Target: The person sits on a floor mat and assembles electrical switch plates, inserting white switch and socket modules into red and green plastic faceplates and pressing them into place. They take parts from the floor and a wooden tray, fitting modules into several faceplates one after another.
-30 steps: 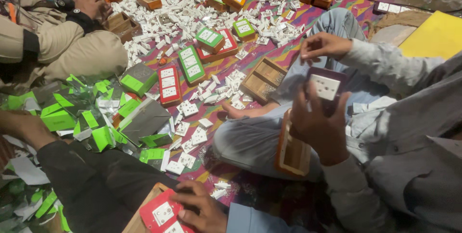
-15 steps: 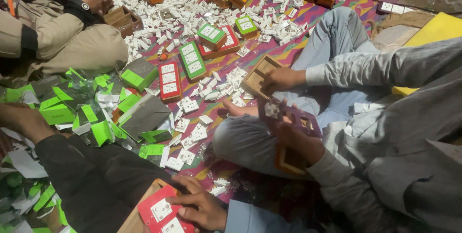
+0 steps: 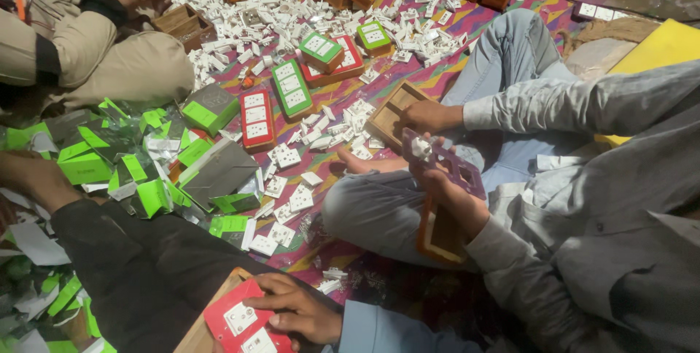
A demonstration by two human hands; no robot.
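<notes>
My right hand (image 3: 295, 309), in a blue sleeve, lies at the bottom edge with its fingers pressed on a red socket plate (image 3: 232, 322). That plate rests on a wooden box (image 3: 198, 332) against a black trouser leg (image 3: 146, 265). My left hand is out of view. Whose bare forearm (image 3: 33, 174) lies at the left edge among green cartons, I cannot tell. To my right a co-worker in grey holds a purple plate (image 3: 456, 167) over an orange-rimmed box (image 3: 437, 235). The co-worker's other hand (image 3: 430, 116) touches an empty wooden box (image 3: 388, 114).
White socket modules (image 3: 292, 3) lie scattered over a patterned mat, among finished red and green boards (image 3: 292, 89). Folded green cartons (image 3: 87, 167) are heaped at the left. Another person in khaki (image 3: 95, 61) sits at the upper left. A yellow sheet (image 3: 660, 47) lies at the right.
The co-worker lowered the purple plate from chest height to the lap, and their other hand reached to the empty wooden box. My right hand stayed on the red plate.
</notes>
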